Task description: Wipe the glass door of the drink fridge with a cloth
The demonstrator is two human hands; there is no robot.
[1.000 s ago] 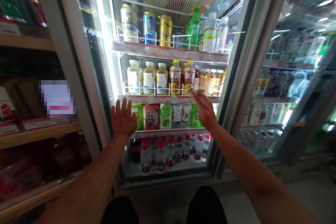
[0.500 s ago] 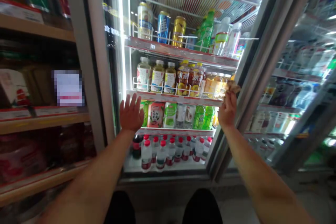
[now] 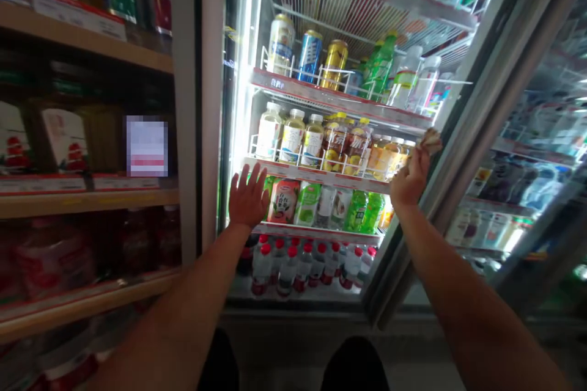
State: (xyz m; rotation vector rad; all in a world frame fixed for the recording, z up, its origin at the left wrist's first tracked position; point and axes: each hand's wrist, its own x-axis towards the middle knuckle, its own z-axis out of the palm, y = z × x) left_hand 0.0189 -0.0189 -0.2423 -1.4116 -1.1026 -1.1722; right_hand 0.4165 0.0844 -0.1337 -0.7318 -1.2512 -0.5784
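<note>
My left hand [image 3: 249,197] is open, fingers spread and palm forward, at the lower left of the glass door of a lit drinks cooler. Behind it stand a pink drink carton [image 3: 283,201] and green bottles. I cannot tell whether the palm touches the glass. My right hand [image 3: 409,180] is closed on a crumpled, brownish cloth [image 3: 431,141], raised at the door's right side near the metal frame [image 3: 452,153]. Juice bottles [image 3: 384,156] stand behind this hand, beyond the glass. Both arms reach forward.
Wooden shelves [image 3: 82,198] with bottles and cans stand at the left. Inside the cooler are cans [image 3: 309,55], tea bottles and, lowest, red-capped water bottles [image 3: 288,269]. Another glass-fronted cooler [image 3: 518,189] is at the right. My dark-clad knees [image 3: 355,363] show below.
My right hand has moved slightly up and to the right with the cloth. My left hand stays open at the lower left. The whole view has shifted and tilted a little.
</note>
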